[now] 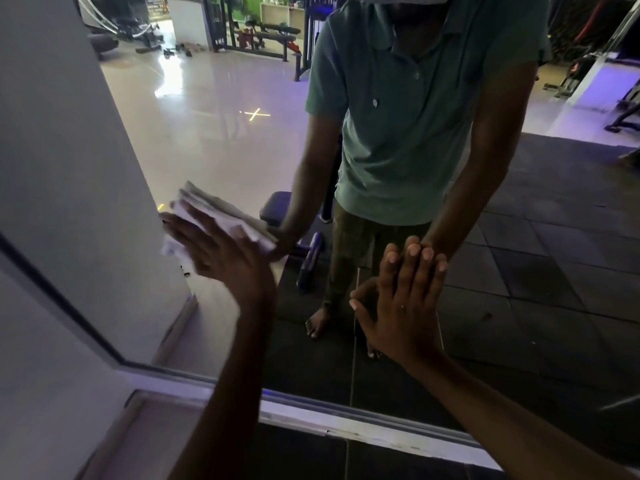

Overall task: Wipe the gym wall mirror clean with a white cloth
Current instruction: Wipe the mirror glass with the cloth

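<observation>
Pressing a crumpled white cloth [221, 220] flat against the wall mirror [214, 133], left hand [221, 258] at left centre of the frame, fingers straight and close together, laid over the cloth rather than curled round it. Cloth bunched in folds, sticking out past the fingertips toward the upper left and out toward the right, close beside the mirror's left edge where the pale wall [62, 133] meets the glass. Slightly blurred, both hand and cloth.

Resting palm-first on the glass lower and further right, right hand [401, 306], fingers straight and held together pointing up, thumb spread out to the left, holding nothing. Well apart from the cloth, at centre right of the frame.

Filling most of the frame, the mirror, tilted by the wide angle, with a pale frame strip [346, 420] running along its lower edge from lower left to lower right. Reflected in the glass: a person in a green polo shirt [408, 116] at upper centre, arms reaching down to meet both hands, bare feet on dark floor mats [536, 271] at right; glossy light floor [214, 109] at upper left; a padded bench [277, 209] just right of the cloth; gym machines [263, 32] along the top edge.
</observation>
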A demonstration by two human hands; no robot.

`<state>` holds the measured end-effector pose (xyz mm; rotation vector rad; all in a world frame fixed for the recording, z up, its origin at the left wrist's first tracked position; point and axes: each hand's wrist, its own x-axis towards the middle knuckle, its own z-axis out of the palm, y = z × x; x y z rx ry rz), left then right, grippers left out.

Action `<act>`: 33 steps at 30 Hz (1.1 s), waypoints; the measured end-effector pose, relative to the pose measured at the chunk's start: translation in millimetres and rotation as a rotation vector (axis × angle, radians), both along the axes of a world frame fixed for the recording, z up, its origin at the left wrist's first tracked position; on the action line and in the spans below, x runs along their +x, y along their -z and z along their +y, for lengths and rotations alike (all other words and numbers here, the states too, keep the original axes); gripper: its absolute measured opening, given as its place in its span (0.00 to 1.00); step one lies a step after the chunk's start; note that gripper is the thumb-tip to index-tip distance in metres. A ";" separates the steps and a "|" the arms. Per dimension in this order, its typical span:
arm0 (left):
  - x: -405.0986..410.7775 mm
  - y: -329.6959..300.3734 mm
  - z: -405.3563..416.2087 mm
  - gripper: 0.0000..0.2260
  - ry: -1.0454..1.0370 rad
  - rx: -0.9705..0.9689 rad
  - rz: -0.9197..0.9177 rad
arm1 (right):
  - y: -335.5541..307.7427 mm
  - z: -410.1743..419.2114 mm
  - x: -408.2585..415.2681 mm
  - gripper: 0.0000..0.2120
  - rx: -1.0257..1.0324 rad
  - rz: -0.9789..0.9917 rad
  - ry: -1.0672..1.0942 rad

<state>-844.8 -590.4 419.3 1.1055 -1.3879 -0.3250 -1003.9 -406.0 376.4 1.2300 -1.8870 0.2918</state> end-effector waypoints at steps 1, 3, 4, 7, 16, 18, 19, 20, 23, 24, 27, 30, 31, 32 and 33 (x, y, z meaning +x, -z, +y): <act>-16.3 2.3 18.6 0.35 0.049 -0.005 -0.027 | 2.0 -1.7 -0.2 0.58 -0.014 -0.002 0.000; -34.2 18.9 56.0 0.33 0.207 -0.091 -0.212 | 2.3 -2.5 -2.4 0.59 -0.024 0.015 -0.012; -31.4 29.7 60.0 0.32 0.269 -0.168 -0.313 | 1.8 -2.2 -3.7 0.59 -0.021 0.028 -0.018; -3.1 45.6 35.5 0.30 0.288 -0.344 -0.508 | -0.6 1.8 -6.8 0.55 0.019 0.045 -0.019; -43.5 -1.4 72.8 0.39 0.151 -0.014 -0.153 | -24.1 42.0 -15.0 0.50 0.026 -0.031 -0.099; -53.8 -2.7 72.3 0.39 0.070 -0.020 -0.139 | -27.0 64.0 -28.5 0.51 -0.057 -0.090 -0.035; -57.6 -5.2 69.1 0.40 0.031 -0.010 -0.110 | -27.4 74.6 -37.4 0.51 -0.079 -0.097 0.002; -63.8 -8.9 67.4 0.42 0.001 0.016 -0.059 | -27.8 86.8 -48.2 0.51 -0.083 -0.095 0.032; -95.6 -17.0 96.6 0.42 -0.036 0.104 0.023 | -27.1 111.0 -76.4 0.49 -0.046 -0.049 0.040; -109.3 -13.4 119.9 0.39 0.023 0.050 -0.056 | -26.2 113.6 -81.9 0.47 -0.029 -0.028 0.018; -138.9 20.2 182.1 0.35 0.339 -0.418 -0.550 | -26.7 120.2 -91.3 0.42 -0.064 -0.042 -0.027; -120.6 26.3 148.8 0.29 0.327 -0.649 -0.695 | -31.3 137.3 -109.2 0.46 -0.091 -0.048 -0.021; -110.4 22.7 132.6 0.28 0.237 -0.593 -0.621 | -32.4 143.0 -117.3 0.48 -0.071 -0.025 -0.037; -100.9 18.7 113.8 0.29 0.136 -0.465 -0.469 | -33.1 147.3 -124.6 0.50 -0.049 -0.002 -0.053; -92.1 11.1 94.7 0.32 0.035 -0.286 -0.248 | -33.4 148.1 -129.0 0.51 -0.034 0.016 -0.062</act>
